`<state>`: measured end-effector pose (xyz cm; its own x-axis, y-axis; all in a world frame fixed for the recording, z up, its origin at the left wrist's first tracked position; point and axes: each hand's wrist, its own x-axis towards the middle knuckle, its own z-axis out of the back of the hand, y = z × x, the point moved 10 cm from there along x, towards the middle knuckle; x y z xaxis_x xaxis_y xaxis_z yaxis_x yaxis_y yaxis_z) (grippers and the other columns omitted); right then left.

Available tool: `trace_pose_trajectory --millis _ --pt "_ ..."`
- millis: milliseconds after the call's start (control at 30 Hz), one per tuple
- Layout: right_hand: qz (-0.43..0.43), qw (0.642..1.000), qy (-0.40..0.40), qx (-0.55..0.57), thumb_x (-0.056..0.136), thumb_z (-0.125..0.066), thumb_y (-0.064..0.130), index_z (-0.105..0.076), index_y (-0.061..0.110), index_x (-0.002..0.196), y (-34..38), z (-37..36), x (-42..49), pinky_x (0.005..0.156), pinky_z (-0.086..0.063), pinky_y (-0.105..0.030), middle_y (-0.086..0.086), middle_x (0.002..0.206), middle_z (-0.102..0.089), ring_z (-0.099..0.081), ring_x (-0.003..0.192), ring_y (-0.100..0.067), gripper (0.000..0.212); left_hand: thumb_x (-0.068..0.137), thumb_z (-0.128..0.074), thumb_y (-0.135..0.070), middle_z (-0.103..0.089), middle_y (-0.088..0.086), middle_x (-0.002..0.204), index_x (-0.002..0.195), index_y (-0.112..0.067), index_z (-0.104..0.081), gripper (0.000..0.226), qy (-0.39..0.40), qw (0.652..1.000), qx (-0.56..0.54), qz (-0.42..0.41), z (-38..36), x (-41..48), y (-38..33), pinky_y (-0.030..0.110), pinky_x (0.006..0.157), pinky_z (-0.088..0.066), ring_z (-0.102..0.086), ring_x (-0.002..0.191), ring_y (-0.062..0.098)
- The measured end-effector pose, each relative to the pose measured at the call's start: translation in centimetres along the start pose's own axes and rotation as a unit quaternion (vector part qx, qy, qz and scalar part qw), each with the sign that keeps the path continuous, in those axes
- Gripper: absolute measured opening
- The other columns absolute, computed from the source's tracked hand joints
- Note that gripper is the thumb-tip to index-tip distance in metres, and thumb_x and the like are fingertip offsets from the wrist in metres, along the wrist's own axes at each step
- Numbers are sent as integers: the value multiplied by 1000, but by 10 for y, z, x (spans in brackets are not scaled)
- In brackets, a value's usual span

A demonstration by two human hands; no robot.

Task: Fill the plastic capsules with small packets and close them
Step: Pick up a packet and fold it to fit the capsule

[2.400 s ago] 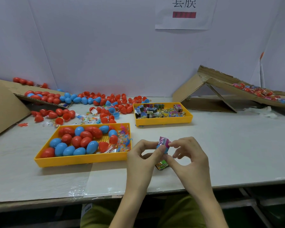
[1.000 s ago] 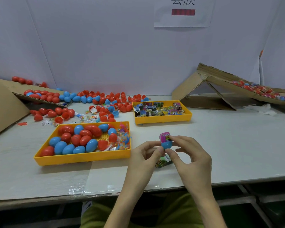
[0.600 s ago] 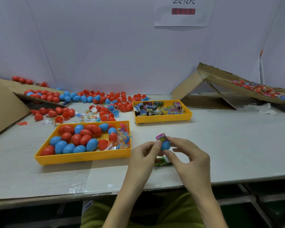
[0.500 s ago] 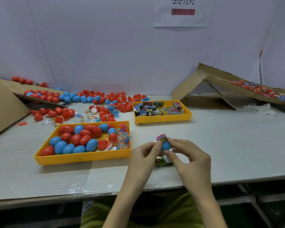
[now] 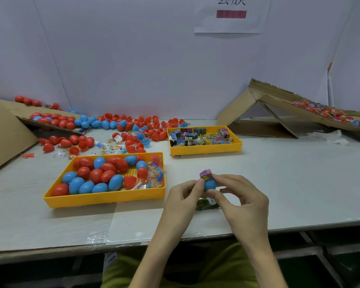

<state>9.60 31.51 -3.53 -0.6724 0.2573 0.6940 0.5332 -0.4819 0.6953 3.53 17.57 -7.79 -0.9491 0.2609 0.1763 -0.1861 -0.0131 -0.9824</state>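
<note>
Grip is a two-handed pinch: left hand (image 5: pixel 181 202) and right hand (image 5: pixel 243 202) hold the blue plastic capsule half (image 5: pixel 210 185) just above the table (image 5: pixel 279 183), pink printed packet (image 5: pixel 205 176) poking out. It looks best pushed fully in before capping.

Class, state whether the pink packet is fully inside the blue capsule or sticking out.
Sticking out: the pink packet shows above the blue capsule.

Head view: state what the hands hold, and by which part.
Left hand and right hand pinch one blue plastic capsule by its sides, below the pink printed packet topping it.
</note>
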Motion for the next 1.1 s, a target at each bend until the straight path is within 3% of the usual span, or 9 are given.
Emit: trace_pose_trajectory --millis 100,200,300,467,600,700,867,967,1100 --pt "-24 999 16 22 76 -77 31 -71 35 112 -3 -3 2 79 -55 -15 21 107 -71 -68 99 -7 37 104 -47 -32 -78 -8 89 97 -27 -75 29 0 1000 -12 10 1 -1 1 22 89 -50 -69 93 2" --pt "-20 999 23 22 74 -78 32 -71 41 105 -2 -5 1 79 -56 -18 22 104 -71 -67 100 -9 33 98 -47 -45 -77 -5 88 93 -31 -75 31 -2 1000 -17 8 0 -1 -1 20 88 -52 -69 92 5" --pt "-15 1000 18 9 73 -79 31 -74 35 101 -2 -3 0 77 -57 -20 20 101 -72 -68 97 -8 29 89 -48 -55 -77 -6 91 97 -28 -77 40 10 1000 0 -6 -3 -1 -5 15 82 -51 -68 92 3" --pt "-23 1000 14 2 73 -79 32 -78 26 99 -7 -1 -1 76 -59 -29 16 97 -73 -69 94 -12 27 89 -49 -53 -77 -6 94 99 -26 -77 40 16 1000 -8 -8 -3 -2 -5 21 87 -52 -68 96 6" --pt "-19 999 26 12 76 -77 36 -72 34 109 -1 -4 2 79 -55 -17 21 104 -71 -67 99 -9 33 96 -47 -47 -78 -3 92 99 -28 -75 34 9 1000 -13 6 -2 -2 -4 27 93 -52 -69 96 8" --pt "-26 999 32 12 74 -75 40 -70 41 105 -1 -6 2 77 -54 -14 23 104 -71 -66 99 -6 31 101 -46 -38 -78 0 91 94 -29 -75 32 3 1000 -21 21 -2 -2 -2 33 97 -52 -70 97 12" --pt "-7 999 33 0 73 -76 32 -71 41 100 5 -7 0 74 -53 -12 23 103 -71 -67 95 -4 29 85 -49 -62 -73 2 78 90 -21 -79 50 -31 999 28 -5 1 -4 -8 17 65 -46 -64 75 7" --pt "-3 1000 29 5 72 -77 29 -73 37 100 5 -5 0 75 -51 -8 23 102 -71 -67 94 -1 29 86 -52 -57 -73 4 80 92 -19 -79 46 -15 1000 13 -7 0 -5 -10 16 65 -44 -62 75 6" --pt "-8 1000 23 10 71 -78 24 -77 28 101 -1 -4 -2 77 -52 -9 21 99 -72 -68 94 0 30 94 -50 -49 -74 5 85 96 -20 -78 41 5 1000 20 -8 -3 -5 -10 22 70 -46 -66 86 19"
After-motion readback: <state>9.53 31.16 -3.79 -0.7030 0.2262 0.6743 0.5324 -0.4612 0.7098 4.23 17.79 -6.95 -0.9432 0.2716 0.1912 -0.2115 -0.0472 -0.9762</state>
